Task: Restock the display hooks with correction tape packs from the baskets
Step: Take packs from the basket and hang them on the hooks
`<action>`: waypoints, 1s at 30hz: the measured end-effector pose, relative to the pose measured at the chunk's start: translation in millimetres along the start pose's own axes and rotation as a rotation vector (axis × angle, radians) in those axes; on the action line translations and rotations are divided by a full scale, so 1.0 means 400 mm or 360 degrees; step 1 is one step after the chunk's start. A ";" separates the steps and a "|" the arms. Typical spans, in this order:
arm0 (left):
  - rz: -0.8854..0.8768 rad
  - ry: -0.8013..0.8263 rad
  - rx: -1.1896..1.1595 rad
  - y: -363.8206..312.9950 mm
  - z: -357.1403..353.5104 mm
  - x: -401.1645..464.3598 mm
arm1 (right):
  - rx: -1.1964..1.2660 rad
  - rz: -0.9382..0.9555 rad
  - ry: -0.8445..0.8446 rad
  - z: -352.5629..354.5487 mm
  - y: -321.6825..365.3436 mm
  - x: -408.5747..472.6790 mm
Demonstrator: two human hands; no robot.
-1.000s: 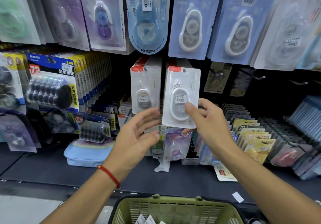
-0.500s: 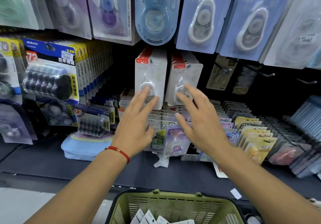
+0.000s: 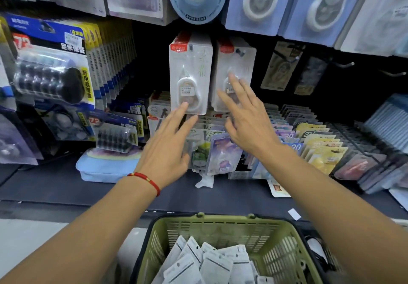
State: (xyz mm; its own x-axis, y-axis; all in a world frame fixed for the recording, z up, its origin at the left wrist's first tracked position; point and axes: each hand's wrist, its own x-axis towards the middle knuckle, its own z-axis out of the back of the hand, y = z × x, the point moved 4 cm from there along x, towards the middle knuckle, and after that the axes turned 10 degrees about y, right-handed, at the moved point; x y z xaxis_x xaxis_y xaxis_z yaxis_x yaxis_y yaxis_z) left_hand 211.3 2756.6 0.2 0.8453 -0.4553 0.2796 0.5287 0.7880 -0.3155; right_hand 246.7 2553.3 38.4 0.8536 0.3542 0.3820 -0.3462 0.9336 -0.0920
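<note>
Correction tape packs point(image 3: 220, 264) lie heaped in the green basket point(image 3: 284, 237) at the near edge, below and nearer than both hands, so the coming move, as I judge it, is a reach down and back toward the body. The packs sit loose and overlapping, backs up, pale grey cards with a hang hole at the far end, long axes running roughly near to far but fanned at odd angles. Far above them, two white stacks hang upright on the hooks: the left stack point(image 3: 191, 74) and the right stack point(image 3: 237, 67). The left hand point(image 3: 167, 149) is empty with fingers straight, fingertips at the lower edge of the left stack; the right hand point(image 3: 247, 120) is likewise spread and holds nothing, fingers over the face of the right stack. Both are about equally far from the basket.
</note>
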 end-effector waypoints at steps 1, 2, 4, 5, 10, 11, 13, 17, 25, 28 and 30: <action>0.0004 0.0045 -0.0006 -0.003 -0.008 -0.014 | 0.0047 0.0016 -0.0035 -0.002 0.007 -0.030; 0.0003 0.0114 -0.0007 -0.006 -0.019 -0.030 | 0.0105 0.0037 -0.0065 -0.010 0.014 -0.066; -0.0006 0.0315 0.0016 -0.008 -0.048 -0.067 | 0.0261 0.0054 -0.0028 -0.046 0.028 -0.144; -0.0014 0.0438 0.0047 -0.007 -0.068 -0.091 | 0.0369 0.0047 0.0080 -0.075 0.036 -0.186; 0.0102 0.1179 0.0441 0.023 -0.215 -0.256 | 0.0527 -0.0069 0.1360 -0.279 0.120 -0.400; 0.0138 0.1285 0.0491 0.036 -0.244 -0.292 | 0.0500 -0.0044 0.1611 -0.327 0.143 -0.451; 0.0165 0.1478 0.0530 0.059 -0.304 -0.363 | 0.0527 -0.0064 0.1966 -0.418 0.183 -0.559; 0.0248 0.1686 0.0603 0.074 -0.396 -0.472 | 0.0990 -0.0414 0.2031 -0.532 0.285 -0.716; 0.0756 0.1449 -0.0129 -0.050 -0.495 -0.545 | 0.1782 -0.1114 0.1329 -0.559 0.373 -0.761; 0.1232 0.1311 -0.1068 -0.087 -0.504 -0.528 | 0.2590 -0.1210 0.1185 -0.515 0.364 -0.732; 0.1427 0.1042 -0.1494 -0.085 -0.498 -0.517 | 0.2929 -0.1090 0.1220 -0.492 0.353 -0.717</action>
State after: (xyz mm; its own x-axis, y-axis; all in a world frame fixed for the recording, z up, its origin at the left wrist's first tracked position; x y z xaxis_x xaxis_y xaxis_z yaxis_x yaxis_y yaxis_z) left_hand 33.8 2741.2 -227.3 0.6592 -0.2717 -0.7011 -0.5482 0.4645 -0.6955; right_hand 29.5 2594.0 -265.3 0.7656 0.4542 -0.4555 0.5336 -0.0529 0.8441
